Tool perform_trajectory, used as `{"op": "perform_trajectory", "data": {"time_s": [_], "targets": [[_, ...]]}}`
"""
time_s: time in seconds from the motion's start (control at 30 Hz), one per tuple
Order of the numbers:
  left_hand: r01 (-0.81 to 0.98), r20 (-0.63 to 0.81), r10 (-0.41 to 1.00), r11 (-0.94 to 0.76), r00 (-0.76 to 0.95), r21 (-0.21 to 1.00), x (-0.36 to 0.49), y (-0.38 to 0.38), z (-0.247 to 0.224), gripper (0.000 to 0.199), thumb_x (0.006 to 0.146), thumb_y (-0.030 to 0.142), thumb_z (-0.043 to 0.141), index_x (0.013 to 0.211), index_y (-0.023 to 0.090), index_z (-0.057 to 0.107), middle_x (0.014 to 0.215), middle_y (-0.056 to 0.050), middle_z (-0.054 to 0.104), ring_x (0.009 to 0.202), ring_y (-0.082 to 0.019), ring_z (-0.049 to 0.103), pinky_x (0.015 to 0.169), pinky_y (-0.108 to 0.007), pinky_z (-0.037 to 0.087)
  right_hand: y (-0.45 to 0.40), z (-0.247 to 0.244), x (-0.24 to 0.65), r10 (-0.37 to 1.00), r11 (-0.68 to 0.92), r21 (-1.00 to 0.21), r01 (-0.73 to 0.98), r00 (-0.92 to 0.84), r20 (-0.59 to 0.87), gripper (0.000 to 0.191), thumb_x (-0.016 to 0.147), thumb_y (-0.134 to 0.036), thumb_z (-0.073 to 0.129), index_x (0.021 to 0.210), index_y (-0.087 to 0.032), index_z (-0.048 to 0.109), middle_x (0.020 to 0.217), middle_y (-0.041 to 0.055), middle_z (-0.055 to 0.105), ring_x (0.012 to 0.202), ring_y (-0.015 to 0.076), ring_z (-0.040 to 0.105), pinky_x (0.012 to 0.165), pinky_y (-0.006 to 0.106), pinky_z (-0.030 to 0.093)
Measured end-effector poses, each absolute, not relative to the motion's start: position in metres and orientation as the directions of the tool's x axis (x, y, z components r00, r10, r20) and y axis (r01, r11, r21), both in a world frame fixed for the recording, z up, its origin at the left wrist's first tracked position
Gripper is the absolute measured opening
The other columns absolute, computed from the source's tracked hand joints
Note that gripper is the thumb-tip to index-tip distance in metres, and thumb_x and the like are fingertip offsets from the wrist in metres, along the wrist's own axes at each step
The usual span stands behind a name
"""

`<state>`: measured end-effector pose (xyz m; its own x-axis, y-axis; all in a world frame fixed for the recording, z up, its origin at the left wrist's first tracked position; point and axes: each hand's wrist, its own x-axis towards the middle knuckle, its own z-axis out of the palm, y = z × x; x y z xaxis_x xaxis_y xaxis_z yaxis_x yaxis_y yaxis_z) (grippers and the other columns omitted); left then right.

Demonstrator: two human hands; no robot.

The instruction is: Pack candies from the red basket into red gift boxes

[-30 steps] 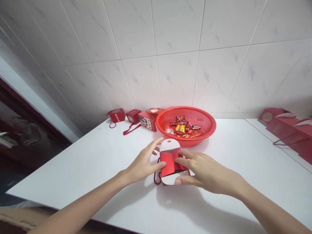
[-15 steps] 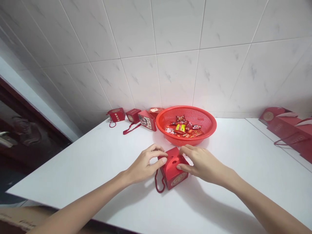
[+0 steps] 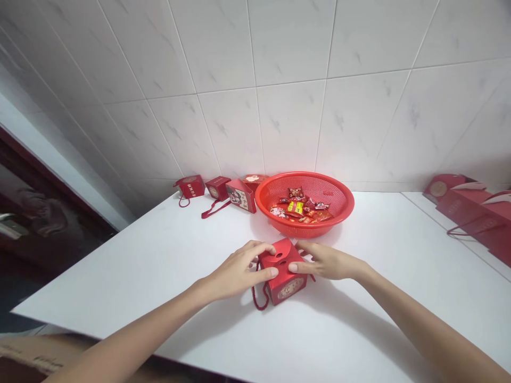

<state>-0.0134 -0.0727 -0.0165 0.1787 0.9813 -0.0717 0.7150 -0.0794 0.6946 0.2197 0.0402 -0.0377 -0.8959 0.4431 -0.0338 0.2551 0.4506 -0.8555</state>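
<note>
A small red gift box (image 3: 288,282) stands on the white table between my hands. Its top flaps lie folded nearly flat, with two small holes showing. My left hand (image 3: 242,270) grips its left side, thumb and index finger on the top. On the right, my right hand (image 3: 327,261) has its thumb over the top edge and its fingers curled at the side and back, partly hidden. A dark red cord handle (image 3: 261,306) loops down at the box's left. Just behind stands a red plastic colander (image 3: 337,215) with several wrapped candies (image 3: 296,207) in it.
Along the tiled wall to the left stand red boxes, among them a corded box (image 3: 190,186), a smaller box (image 3: 217,187) and a triangular-looking box (image 3: 241,197). Red gift bags (image 3: 475,213) lie at the right. The white table's (image 3: 159,255) left edge drops off.
The box's raised top flaps have been pressed down flatter. My right hand has lowered, its fingers moving from the top to the box's right side.
</note>
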Motion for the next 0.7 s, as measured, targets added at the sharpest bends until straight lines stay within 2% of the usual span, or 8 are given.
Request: {"op": "perform_trajectory", "data": {"time_s": [0.07,0.13,0.23,0.3,0.37,0.57,0.7], "targets": [[0.717,-0.103,0.979,-0.054,0.173,0.695,-0.016,-0.072,-0.015,0.047,0.089,0.055,0.061,0.127,0.028,0.06,0.128,-0.008,0.058,0.111,-0.025,0.059,0.097,-0.039,0.048,0.042,-0.043,0.216,0.453,0.412,-0.879,0.24,-0.891,-0.031,0.048,0.09,-0.062,0.057,0.111,-0.02,0.059,0.108,0.007,0.069,0.096,0.0232,0.064,0.08,0.034,0.052],[0.707,-0.114,0.98,-0.035,0.162,0.706,-0.018,-0.071,-0.015,0.048,0.087,0.054,0.063,0.127,0.028,0.062,0.128,-0.008,0.058,0.105,-0.025,0.061,0.092,-0.038,0.05,0.044,-0.046,0.213,0.503,0.395,-0.876,0.277,-0.863,-0.046,0.05,0.088,-0.067,0.055,0.101,-0.019,0.059,0.097,0.0054,0.066,0.086,0.0207,0.061,0.074,0.033,0.049],[0.663,-0.091,0.986,-0.026,0.142,0.748,-0.019,-0.067,-0.017,0.045,0.082,0.051,0.07,0.12,0.027,0.067,0.122,-0.007,0.061,0.091,-0.021,0.062,0.082,-0.035,0.052,0.045,-0.049,0.209,0.559,0.375,-0.869,0.323,-0.826,-0.065,0.054,0.087,-0.073,0.05,0.08,-0.019,0.052,0.074,-0.0014,0.052,0.066,0.0137,0.047,0.06,0.029,0.038],[0.636,-0.068,0.991,-0.023,0.118,0.771,-0.019,-0.065,-0.018,0.043,0.077,0.049,0.074,0.114,0.026,0.07,0.118,-0.006,0.062,0.083,-0.019,0.06,0.077,-0.032,0.052,0.045,-0.049,0.207,0.566,0.336,-0.891,0.305,-0.822,-0.068,0.058,0.086,-0.075,0.048,0.07,-0.02,0.044,0.065,-0.005,0.039,0.06,0.0105,0.036,0.055,0.027,0.029],[0.627,-0.052,0.994,-0.017,0.092,0.779,-0.018,-0.064,-0.019,0.041,0.074,0.048,0.076,0.109,0.026,0.072,0.116,-0.005,0.061,0.076,-0.016,0.057,0.073,-0.031,0.052,0.045,-0.048,0.207,0.563,0.267,-0.925,0.271,-0.822,-0.078,0.059,0.084,-0.074,0.053,0.064,-0.02,0.04,0.062,-0.0064,0.035,0.058,0.0093,0.031,0.055,0.027,0.025],[0.641,0.0,0.998,-0.036,0.056,0.767,-0.015,-0.066,-0.017,0.039,0.07,0.043,0.079,0.104,0.025,0.074,0.115,-0.006,0.058,0.069,-0.012,0.053,0.067,-0.03,0.052,0.043,-0.033,0.212,0.53,-0.02,-0.985,0.169,-0.834,-0.154,0.052,0.07,-0.059,0.079,0.059,-0.017,0.052,0.06,-0.0036,0.052,0.06,0.0105,0.045,0.062,0.027,0.034],[0.567,0.034,0.996,-0.075,0.082,0.821,-0.011,-0.068,-0.012,0.04,0.068,0.034,0.08,0.106,0.023,0.071,0.124,-0.007,0.054,0.064,-0.009,0.052,0.064,-0.029,0.053,0.042,-0.022,0.217,0.506,-0.105,-0.989,0.106,-0.851,-0.145,0.04,0.066,-0.045,0.085,0.06,-0.015,0.06,0.062,-0.0024,0.056,0.061,0.0101,0.047,0.064,0.027,0.036]]}}
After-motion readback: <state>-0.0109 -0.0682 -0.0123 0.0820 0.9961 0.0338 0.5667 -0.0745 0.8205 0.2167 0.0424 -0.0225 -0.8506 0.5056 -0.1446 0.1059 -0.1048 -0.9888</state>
